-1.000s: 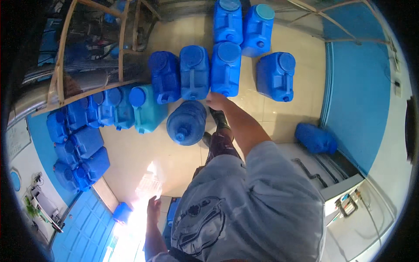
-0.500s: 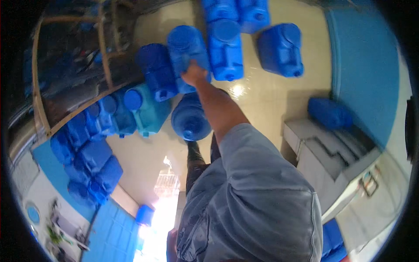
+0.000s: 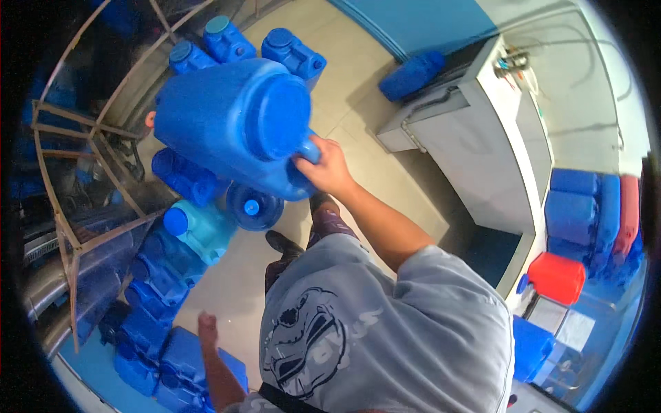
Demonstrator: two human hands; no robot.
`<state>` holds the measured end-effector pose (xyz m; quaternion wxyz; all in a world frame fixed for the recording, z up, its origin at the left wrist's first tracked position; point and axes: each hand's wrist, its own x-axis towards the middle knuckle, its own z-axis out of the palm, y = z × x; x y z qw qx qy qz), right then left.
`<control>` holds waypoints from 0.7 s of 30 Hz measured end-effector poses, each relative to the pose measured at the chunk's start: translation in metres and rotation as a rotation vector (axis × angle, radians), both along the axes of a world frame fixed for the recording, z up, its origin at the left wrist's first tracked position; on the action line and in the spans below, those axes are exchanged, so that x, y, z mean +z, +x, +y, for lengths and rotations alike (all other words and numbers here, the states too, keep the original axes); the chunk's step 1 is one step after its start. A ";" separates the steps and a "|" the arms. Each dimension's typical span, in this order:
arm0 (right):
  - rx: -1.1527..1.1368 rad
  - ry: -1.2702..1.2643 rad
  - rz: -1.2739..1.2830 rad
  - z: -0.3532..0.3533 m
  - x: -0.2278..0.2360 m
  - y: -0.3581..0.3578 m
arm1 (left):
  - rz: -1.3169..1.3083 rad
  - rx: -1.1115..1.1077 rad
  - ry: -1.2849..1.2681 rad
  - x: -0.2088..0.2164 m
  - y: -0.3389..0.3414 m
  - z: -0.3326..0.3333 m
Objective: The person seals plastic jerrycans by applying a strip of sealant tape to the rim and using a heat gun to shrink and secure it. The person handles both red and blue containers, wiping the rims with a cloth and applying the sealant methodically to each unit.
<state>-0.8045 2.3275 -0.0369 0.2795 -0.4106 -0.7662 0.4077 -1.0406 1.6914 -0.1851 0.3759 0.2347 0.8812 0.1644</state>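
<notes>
The right hand grips the handle of a big blue jug, lifted above the round bottle on the floor. The jug hides the handle and most fingers. The left hand hangs empty below the bottle; its spread is too blurred to tell.

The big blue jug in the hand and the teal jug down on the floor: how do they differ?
The big blue jug is lifted off the floor, gripped at its handle by the right hand; the teal jug stands on the floor among others, untouched. The blue jug is tipped, its cap facing the camera; the teal jug sits upright. One is deep blue, the other lighter teal. Both carry blue caps.
</notes>
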 end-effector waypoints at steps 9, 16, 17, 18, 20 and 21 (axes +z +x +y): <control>-0.098 0.330 -0.220 -0.086 0.097 0.198 | -0.098 -0.158 0.445 0.082 -0.015 0.320; -0.075 0.321 -0.284 -0.120 0.124 0.287 | -0.061 -0.408 0.377 0.077 0.115 0.385; -0.079 0.305 -0.289 -0.122 0.124 0.299 | -0.009 -0.478 0.295 0.089 0.129 0.384; -0.060 0.288 -0.293 -0.122 0.117 0.315 | 0.028 -0.491 0.250 0.099 0.141 0.381; -0.024 0.270 -0.261 -0.123 0.116 0.334 | 0.104 -0.514 0.154 0.111 0.164 0.371; -0.004 0.261 -0.247 -0.121 0.116 0.343 | 0.137 -0.472 0.121 0.111 0.175 0.368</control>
